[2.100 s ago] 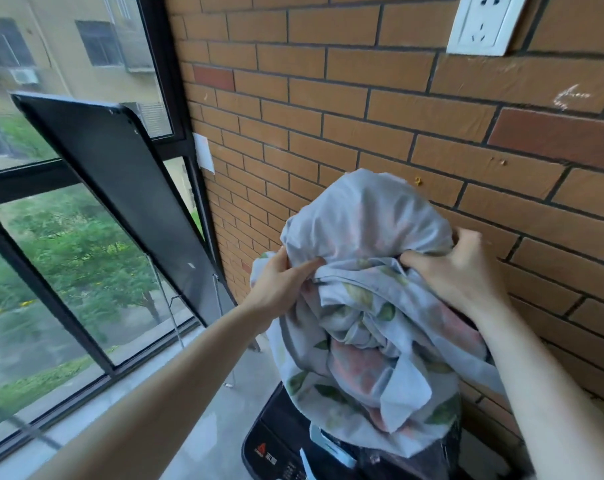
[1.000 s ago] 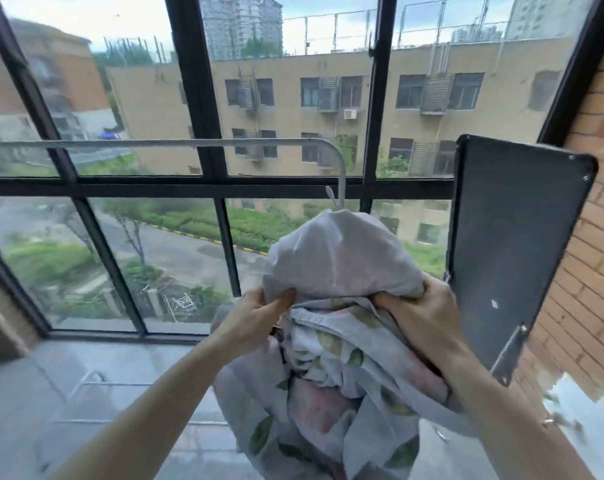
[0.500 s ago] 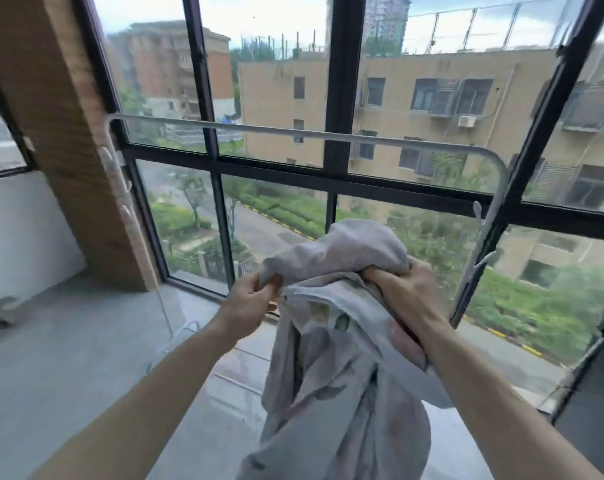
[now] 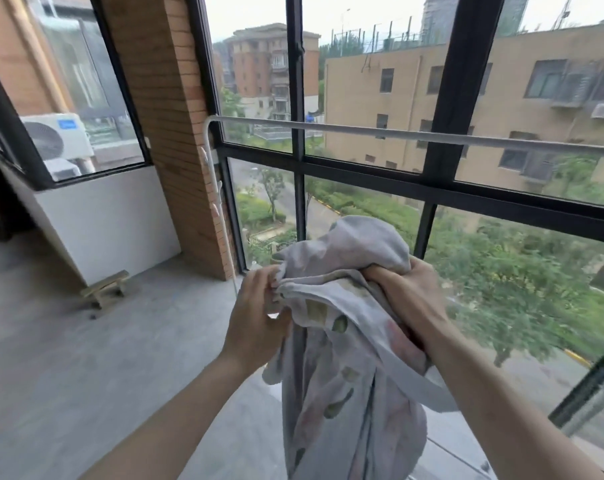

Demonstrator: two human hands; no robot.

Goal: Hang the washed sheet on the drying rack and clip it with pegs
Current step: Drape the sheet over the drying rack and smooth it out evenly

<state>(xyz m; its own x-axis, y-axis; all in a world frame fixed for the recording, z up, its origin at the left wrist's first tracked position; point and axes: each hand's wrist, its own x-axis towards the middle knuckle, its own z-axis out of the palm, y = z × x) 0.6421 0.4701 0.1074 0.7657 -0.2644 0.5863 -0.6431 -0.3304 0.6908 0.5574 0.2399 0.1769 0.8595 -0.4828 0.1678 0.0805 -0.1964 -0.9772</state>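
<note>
Grey floral sheet (image 4: 349, 341), soft and probably damp-heavy, bunched below the rack (image 4: 397, 135); left hand (image 4: 259, 317) pinches its edge, right hand (image 4: 408, 299) grips the bundle.

No text, number or sign can be read here. The air-conditioner unit (image 4: 56, 136) outside the left window carries a small blue label, too blurred to make out.

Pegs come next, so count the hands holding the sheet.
2. The left hand pinches the sheet at its bunched left edge; the right hand grips the bundle's right side. No pegs are visible.
</note>
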